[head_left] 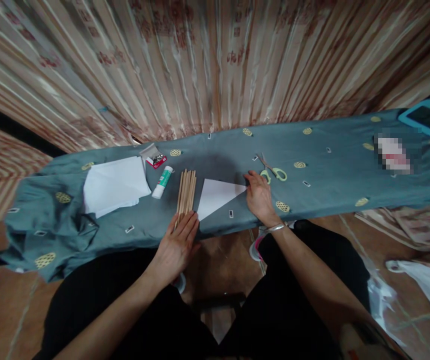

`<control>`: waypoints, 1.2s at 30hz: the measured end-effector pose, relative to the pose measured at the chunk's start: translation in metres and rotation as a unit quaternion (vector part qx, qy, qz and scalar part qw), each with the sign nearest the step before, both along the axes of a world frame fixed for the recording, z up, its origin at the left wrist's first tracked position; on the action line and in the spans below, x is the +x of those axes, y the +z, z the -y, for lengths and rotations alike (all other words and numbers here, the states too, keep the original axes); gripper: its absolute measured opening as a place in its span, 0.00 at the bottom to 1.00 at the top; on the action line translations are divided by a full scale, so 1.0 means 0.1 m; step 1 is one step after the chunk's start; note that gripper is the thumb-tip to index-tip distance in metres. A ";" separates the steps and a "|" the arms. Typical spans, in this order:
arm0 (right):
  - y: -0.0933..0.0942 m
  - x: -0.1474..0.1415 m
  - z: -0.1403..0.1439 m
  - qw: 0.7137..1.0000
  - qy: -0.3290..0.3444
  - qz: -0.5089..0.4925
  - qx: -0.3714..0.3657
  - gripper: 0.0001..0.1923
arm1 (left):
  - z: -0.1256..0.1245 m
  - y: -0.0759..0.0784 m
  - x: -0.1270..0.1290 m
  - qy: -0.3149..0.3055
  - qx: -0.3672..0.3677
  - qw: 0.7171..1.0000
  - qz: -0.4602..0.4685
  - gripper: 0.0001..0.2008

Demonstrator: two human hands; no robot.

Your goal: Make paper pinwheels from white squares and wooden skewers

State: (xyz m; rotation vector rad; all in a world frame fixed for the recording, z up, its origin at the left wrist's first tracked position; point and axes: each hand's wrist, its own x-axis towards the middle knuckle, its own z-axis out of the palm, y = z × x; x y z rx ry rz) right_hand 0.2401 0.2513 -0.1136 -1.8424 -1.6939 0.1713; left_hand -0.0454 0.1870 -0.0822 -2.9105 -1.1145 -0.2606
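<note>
Pressing flat is what counts here: we keep our left hand [175, 245] spread, palm down, fingers open and closed on nothing, with its fingertips on the near ends of the wooden sticks [186, 192] at the middle of the frame, so the bundle stays square and does not roll. Our right hand [259, 195] lies just right of centre, fingers loosely curled and holding nothing, its tips on the right point of the folded paper triangle [217, 196], which sits just beside the sticks on the cloth-covered desk [335, 165]. We judge a firm, even press on that point keeps the fold crisp. Scissors [274, 170] lie just beyond the right hand; a glue stick [162, 182] and a paper stack [114, 186] lie toward the left.
</note>
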 end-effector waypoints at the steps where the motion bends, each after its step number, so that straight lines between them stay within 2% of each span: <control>1: 0.01 0.00 0.01 1.000 0.003 -0.003 0.007 0.26 | 0.01 0.00 0.00 0.002 -0.001 1.000 0.002 0.23; 4: 0.08 -0.12 0.15 0.999 0.037 0.032 0.020 0.25 | 0.03 -0.01 0.01 0.007 0.000 1.000 0.001 0.23; 6: 0.13 -0.29 0.31 0.990 0.122 0.070 0.016 0.22 | 0.05 -0.02 0.05 0.018 0.003 1.000 -0.004 0.23; 8: 0.16 -0.49 0.48 0.968 0.234 0.095 0.003 0.23 | 0.09 -0.03 0.11 0.036 0.002 0.999 -0.006 0.23; 9: 0.17 -0.58 0.55 0.957 0.270 0.104 -0.004 0.25 | 0.12 -0.02 0.14 0.045 -0.001 0.999 -0.005 0.24; 11: 0.18 -0.69 0.65 0.948 0.295 0.120 -0.011 0.29 | 0.18 0.00 0.20 0.062 -0.012 0.998 0.007 0.24; 14: 0.19 -0.72 0.70 0.945 0.297 0.138 0.001 0.29 | 0.28 0.07 0.25 0.068 -0.042 0.996 0.043 0.21; 18: 0.19 -0.64 0.73 0.944 0.299 0.140 0.025 0.17 | 0.30 0.18 0.25 0.057 -0.084 0.990 0.097 0.16; 21: 0.18 -0.57 0.78 0.944 0.310 0.101 0.043 0.16 | 0.18 0.19 0.24 0.068 -0.079 0.988 0.110 0.19; 25: 0.21 -0.47 0.86 0.947 0.316 -0.019 0.053 0.16 | -0.06 0.13 0.32 0.054 -0.096 0.990 0.088 0.27; 27: 0.25 -0.42 0.87 0.952 0.292 -0.093 0.031 0.14 | -0.15 0.10 0.38 0.042 -0.116 0.989 0.082 0.25; 30: 0.30 -0.35 0.81 0.960 0.217 -0.174 -0.013 0.12 | -0.23 0.08 0.44 0.043 -0.127 0.986 0.096 0.22; 33: 0.30 -0.27 0.68 0.968 0.141 -0.201 -0.044 0.13 | -0.28 0.05 0.46 0.045 -0.116 0.985 0.120 0.23; 36: 0.25 -0.21 0.54 0.963 0.108 -0.236 -0.067 0.10 | -0.34 0.01 0.46 0.041 -0.104 0.985 0.131 0.25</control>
